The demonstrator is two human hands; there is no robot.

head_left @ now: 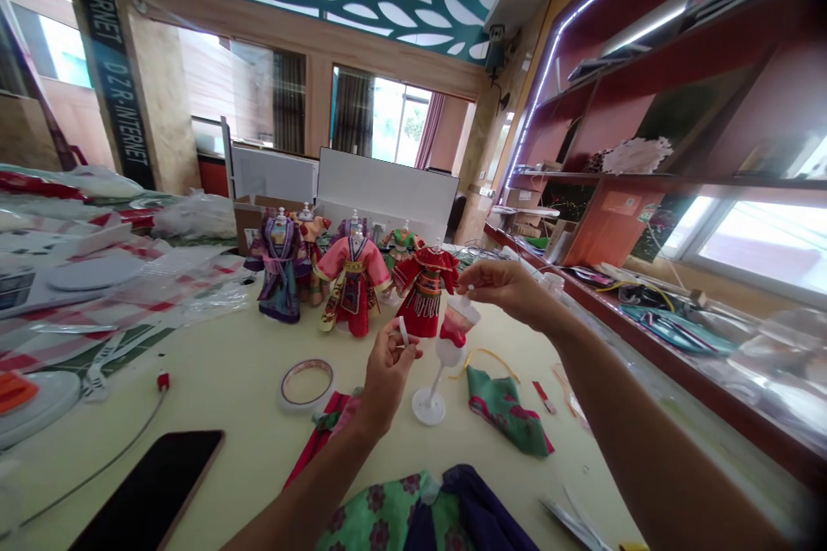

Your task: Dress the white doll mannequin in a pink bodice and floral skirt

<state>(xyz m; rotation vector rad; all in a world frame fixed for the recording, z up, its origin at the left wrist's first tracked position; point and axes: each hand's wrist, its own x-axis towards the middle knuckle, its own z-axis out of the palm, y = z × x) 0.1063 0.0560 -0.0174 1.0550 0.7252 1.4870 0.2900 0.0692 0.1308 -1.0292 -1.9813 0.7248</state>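
A small white mannequin (450,351) on a stem leans to the right above its round base (429,407). Pink and red fabric (456,327) wraps its torso. My right hand (507,291) is closed at the mannequin's top, fingertips pinching near the neck knob. To the left of the stand, my left hand (392,362) is closed on a narrow white strip (404,331) that sticks up between the fingers. A roll of tape (308,385) lies flat left of that hand. Green and red doll clothing (507,409) rests right of the base.
Several dressed mannequins, one in a pink robe (354,275) and one in a red dress (423,293), stand behind my hands. A black phone (152,491) and a cable (122,456) lie at left. Green floral fabric (381,512) is in front, scissors (572,525) at lower right.
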